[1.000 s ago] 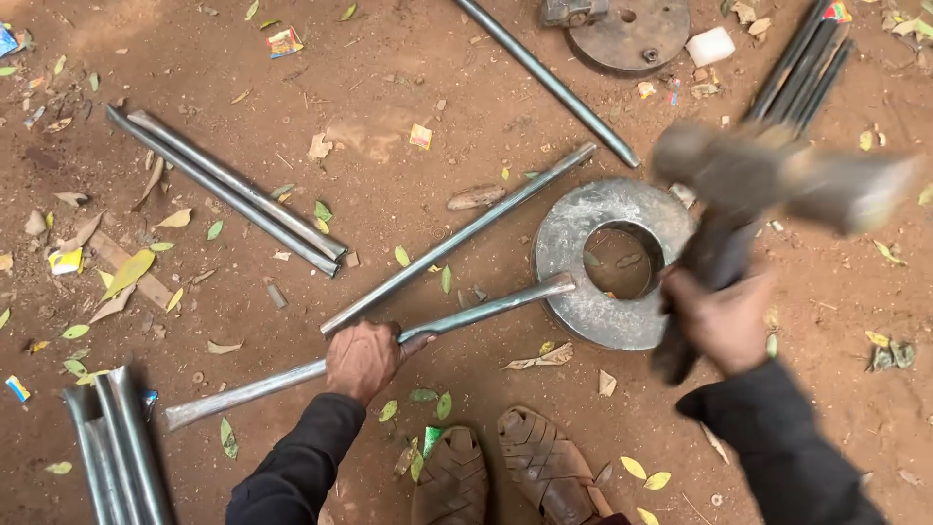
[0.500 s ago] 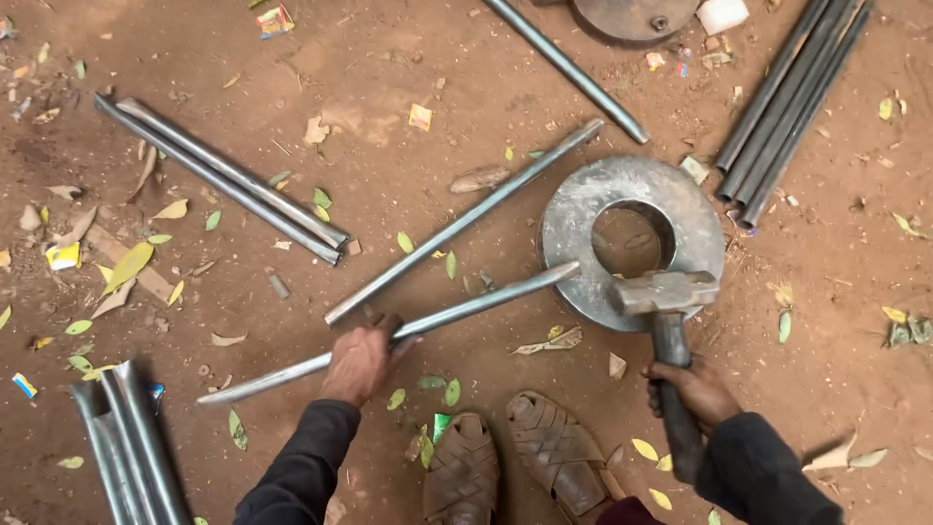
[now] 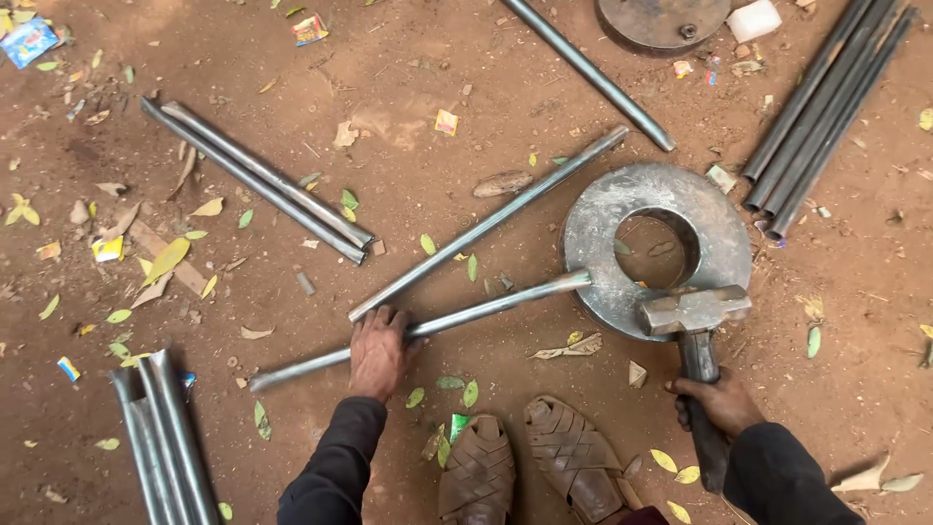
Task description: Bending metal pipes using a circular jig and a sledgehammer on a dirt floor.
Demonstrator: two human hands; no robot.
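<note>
My left hand point(image 3: 377, 352) grips a long grey metal pipe point(image 3: 486, 309) that lies across the dirt; its right end rests on the edge of a thick steel ring point(image 3: 603, 219). My right hand point(image 3: 717, 403) is closed around the dark handle of a sledgehammer point(image 3: 694, 309). The hammer's steel head rests on the ring's near rim, just right of the pipe's end. A second pipe point(image 3: 486, 224) lies beside the first, angled up to the right. My two sandalled feet point(image 3: 525, 467) stand between my arms.
Pairs and bundles of pipes lie at the left point(image 3: 258, 180), bottom left point(image 3: 160, 437) and top right point(image 3: 826, 107). A single pipe point(image 3: 588, 73) and a round metal plate point(image 3: 663, 19) lie at the top. Leaves and scraps litter the brown dirt.
The hammer came down from a raised, blurred position onto the ring's rim. My left hand has kept its hold on the pipe. The pipe's end has stayed on the ring.
</note>
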